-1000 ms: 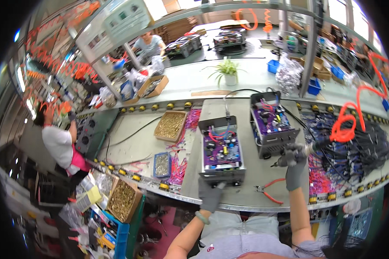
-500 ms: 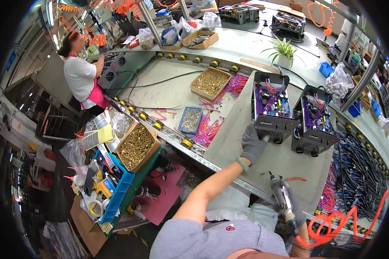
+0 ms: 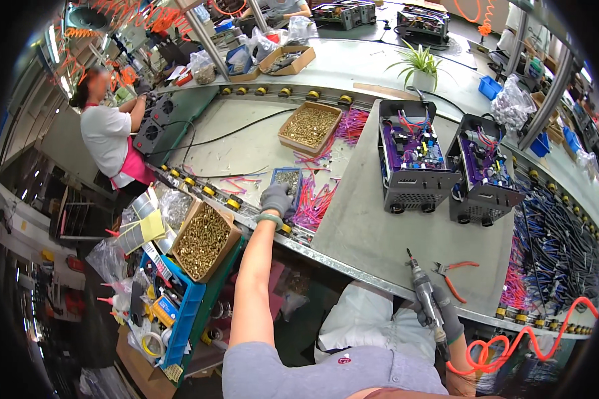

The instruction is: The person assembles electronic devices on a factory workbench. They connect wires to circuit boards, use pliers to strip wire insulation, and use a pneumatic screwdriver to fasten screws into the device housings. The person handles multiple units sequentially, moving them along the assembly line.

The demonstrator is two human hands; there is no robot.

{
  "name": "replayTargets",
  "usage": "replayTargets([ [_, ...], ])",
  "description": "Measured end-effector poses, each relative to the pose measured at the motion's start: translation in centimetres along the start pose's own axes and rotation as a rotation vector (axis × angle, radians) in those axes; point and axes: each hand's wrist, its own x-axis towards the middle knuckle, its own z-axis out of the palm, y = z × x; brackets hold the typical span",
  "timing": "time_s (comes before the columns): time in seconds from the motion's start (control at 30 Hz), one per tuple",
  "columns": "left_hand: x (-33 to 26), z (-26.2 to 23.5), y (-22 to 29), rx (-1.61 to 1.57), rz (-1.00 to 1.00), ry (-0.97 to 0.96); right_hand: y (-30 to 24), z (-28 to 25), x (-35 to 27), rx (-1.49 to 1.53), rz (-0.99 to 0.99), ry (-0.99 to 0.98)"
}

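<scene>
My left hand (image 3: 277, 199), in a grey glove, reaches to the near side of a small blue tray (image 3: 300, 186) of silver screws. Its fingers are bent together at the tray, with the tips hidden. My right hand (image 3: 446, 312), also gloved, is wrapped round an air screwdriver (image 3: 424, 287) at the table's front edge, its bit pointing away from me. Beside it lie cutters (image 3: 454, 284) with red handles. Two open black metal cases (image 3: 416, 193) with purple circuit boards stand side by side on the grey work surface (image 3: 353, 233), apart from both hands.
A carton of brass screws (image 3: 309, 128) sits behind the blue tray, among pink wires (image 3: 316, 203). Another screw carton (image 3: 206, 241) and a blue crate (image 3: 183, 299) stand at left. Dark cables (image 3: 559, 246) lie at right. An orange coiled hose (image 3: 506, 352) trails from the screwdriver. A co-worker (image 3: 110, 126) stands far left.
My left hand has left the nearer black case and moved left to the blue screw tray. My right hand still grips the screwdriver, which has shifted slightly, showing more of the cutters.
</scene>
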Motion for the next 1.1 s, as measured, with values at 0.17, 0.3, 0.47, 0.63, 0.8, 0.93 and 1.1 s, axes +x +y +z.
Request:
replayTargets([
  [0.17, 1.7, -0.1, 0.8, -0.003, -0.091, -0.034, 0.2, 1.0, -0.3, -0.060, -0.040, 0.021],
  [0.3, 2.9, 0.5, -0.2, -0.230, -0.180, 0.083, -0.4, 2.3, -1.4, -0.078, -0.099, 0.045],
  [0.47, 2.7, 2.1, -2.6, -0.253, -0.113, 0.149, -0.6, 2.6, -1.5, -0.153, -0.123, 0.036],
  [0.63, 2.3, 2.7, -3.6, -0.611, -0.178, 0.139, -1.4, 3.8, -1.7, -0.174, -0.132, 0.054],
  [0.8, 4.1, 4.9, -6.3, -0.734, -0.129, 0.231, -2.2, 5.3, -3.0, -0.188, -0.147, 0.102],
  [0.93, 2.8, 3.4, -2.6, -0.810, -0.158, 0.229, -1.3, 4.3, -2.1, -0.182, -0.141, 0.119],
  [1.1, 2.1, 3.4, -3.4, -0.916, -0.248, 0.282, -2.2, 4.9, -2.8, -0.167, -0.168, 0.088],
])
